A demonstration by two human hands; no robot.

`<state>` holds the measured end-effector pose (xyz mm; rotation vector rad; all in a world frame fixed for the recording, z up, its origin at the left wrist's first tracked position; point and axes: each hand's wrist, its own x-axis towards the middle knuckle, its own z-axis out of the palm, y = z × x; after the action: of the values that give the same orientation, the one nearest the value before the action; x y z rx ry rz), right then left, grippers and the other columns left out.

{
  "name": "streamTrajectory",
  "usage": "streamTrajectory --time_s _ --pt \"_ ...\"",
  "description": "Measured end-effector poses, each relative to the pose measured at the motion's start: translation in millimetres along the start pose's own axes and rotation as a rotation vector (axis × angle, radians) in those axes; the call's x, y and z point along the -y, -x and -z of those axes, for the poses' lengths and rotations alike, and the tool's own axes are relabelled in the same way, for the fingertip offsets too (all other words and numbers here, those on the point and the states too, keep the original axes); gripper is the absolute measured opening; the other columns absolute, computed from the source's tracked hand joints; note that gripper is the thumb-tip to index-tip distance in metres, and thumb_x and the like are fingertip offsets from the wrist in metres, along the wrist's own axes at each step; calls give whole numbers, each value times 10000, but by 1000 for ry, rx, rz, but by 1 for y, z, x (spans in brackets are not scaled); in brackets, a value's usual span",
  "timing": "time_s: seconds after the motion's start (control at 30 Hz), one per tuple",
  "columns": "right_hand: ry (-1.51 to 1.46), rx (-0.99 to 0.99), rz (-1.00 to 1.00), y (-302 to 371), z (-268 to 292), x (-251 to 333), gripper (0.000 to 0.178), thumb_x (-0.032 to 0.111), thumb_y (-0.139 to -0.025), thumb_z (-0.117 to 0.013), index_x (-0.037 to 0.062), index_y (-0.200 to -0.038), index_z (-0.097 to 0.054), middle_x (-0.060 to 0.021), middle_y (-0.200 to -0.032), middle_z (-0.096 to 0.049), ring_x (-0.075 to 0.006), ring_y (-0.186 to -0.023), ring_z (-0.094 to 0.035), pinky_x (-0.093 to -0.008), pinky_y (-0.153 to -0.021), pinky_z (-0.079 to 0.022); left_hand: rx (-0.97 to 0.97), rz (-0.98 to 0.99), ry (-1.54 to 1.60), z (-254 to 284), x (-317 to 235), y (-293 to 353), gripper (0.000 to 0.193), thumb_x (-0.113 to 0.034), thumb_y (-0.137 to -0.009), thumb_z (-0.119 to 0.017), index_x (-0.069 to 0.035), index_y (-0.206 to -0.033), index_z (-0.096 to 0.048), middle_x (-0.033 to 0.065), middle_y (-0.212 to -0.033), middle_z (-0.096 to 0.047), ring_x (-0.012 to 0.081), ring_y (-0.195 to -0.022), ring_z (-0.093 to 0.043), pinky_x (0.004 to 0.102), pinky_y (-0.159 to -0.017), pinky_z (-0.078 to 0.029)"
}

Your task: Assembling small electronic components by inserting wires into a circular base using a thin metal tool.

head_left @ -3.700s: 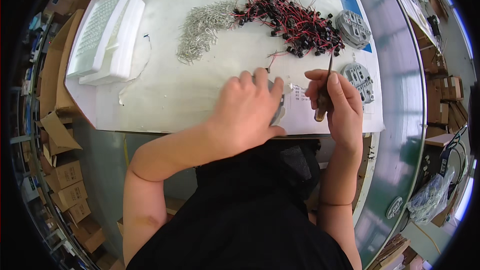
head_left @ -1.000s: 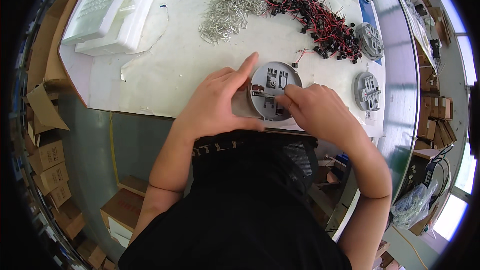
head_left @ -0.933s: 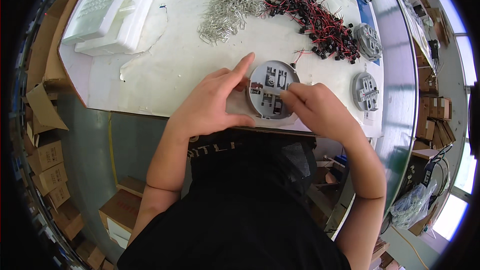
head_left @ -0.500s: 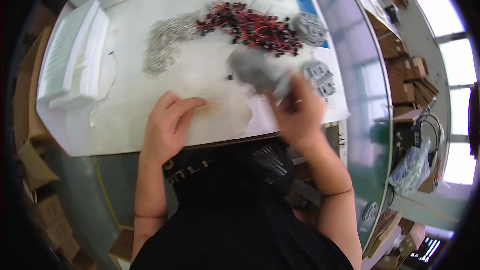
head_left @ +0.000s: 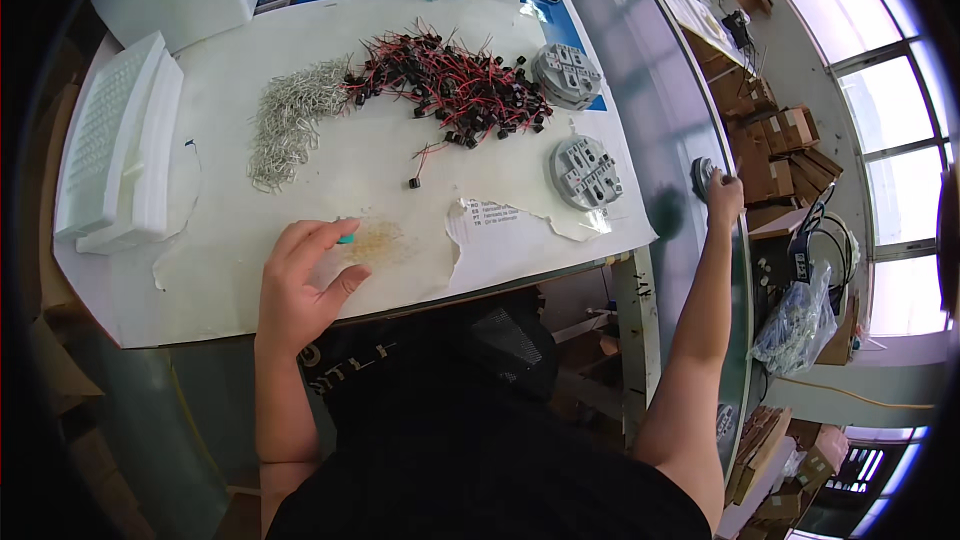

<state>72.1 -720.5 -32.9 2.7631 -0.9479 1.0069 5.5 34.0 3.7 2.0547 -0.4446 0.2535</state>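
Grey plastic disc (head_left: 701, 180) occupied my right hand (head_left: 727, 196), apparently mid-placement on the glossy strip (head_left: 668, 145); level release seemed required. My left hand (head_left: 300, 280) gaped.

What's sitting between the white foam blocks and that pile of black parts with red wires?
In the head view, a heap of silvery wire pieces, nearer the black parts.

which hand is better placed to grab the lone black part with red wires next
Probably the left hand: it is nearer the lone black part, though something teal shows against it. The right hand is stretched far right, at a round grey part.
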Motion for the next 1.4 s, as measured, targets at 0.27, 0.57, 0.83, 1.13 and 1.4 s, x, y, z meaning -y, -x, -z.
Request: streamTrajectory --time_s 0.27,0.57,0.83,1.13,1.4 --pt "-444 950 55 126 155 236 386 302 -947 -698 -40 -771 -726 -63 -606 -646 -127 -543 -606 -326 -523 -470 -33 -67 -68 0 3 0 420 -180 -861 -893 -57 -1242 -768 103 -1110 -727 284 -999 -702 387 -871 -569" --pt "-669 1186 462 194 220 354 272 173 -966 -701 -40 -798 -690 -62 -598 -625 -115 -538 -601 -325 -512 -469 -44 -159 -127 -2 -33 -1 795 -277 -743 -966 -103 -1453 -653 127 -1340 -640 317 -1202 -658 435 -1025 -547" --pt "-746 720 825 226 166 424 247 215 -943 -813 -17 -972 -732 -107 -800 -737 -180 -599 -651 -354 -590 -524 180 -38 -146 0 -17 7 934 -294 -710 -961 -144 -1539 -558 122 -1393 -589 339 -1265 -620 468 -1055 -536" --pt "-1306 1233 170 210 198 402 179 131 -1032 -735 -9 -1140 -707 -127 -867 -748 -114 -510 -524 -275 -479 -427 -36 -119 -158 -13 -19 -10 744 -294 -756 -961 -122 -1422 -677 137 -1326 -660 340 -1175 -674 428 -1003 -567" --pt "-1716 1628 -191 229 208 390 208 105 -1073 -679 -12 -1243 -656 -138 -888 -740 -70 -501 -463 -229 -450 -355 -170 -156 -36 0 -41 -36 464 -268 -792 -940 -106 -1199 -786 118 -1117 -737 326 -1016 -719 415 -883 -585"
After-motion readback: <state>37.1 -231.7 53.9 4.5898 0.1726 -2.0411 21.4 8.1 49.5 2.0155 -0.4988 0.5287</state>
